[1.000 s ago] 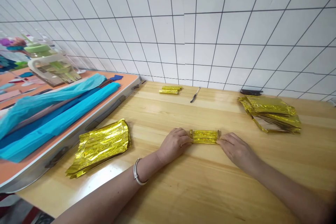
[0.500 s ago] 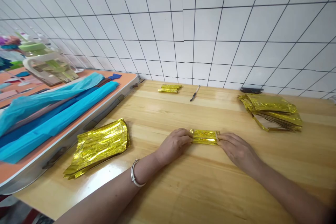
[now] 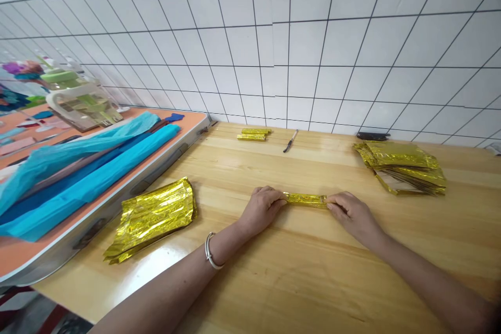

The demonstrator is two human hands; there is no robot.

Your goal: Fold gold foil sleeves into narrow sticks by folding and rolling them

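Observation:
A narrow folded strip of gold foil paper lies across the middle of the wooden table. Its left end is pinched by my left hand, which has a silver bangle on the wrist. My right hand pinches the other end between thumb and fingers. To the left lies a stack of gold foil paper sheets. A second stack of gold foil sheets, its edges fanned, rests at the back right. Folded gold strips sit together near the wall.
A pen lies by the tiled wall. A black object is behind the right stack. On the left, an orange-topped case bears rolls of blue paper and a clear container with a green lid.
The gold foil strip between my hands has become narrower, folded over lengthwise. Both hands still hold its ends. The view has shifted slightly.

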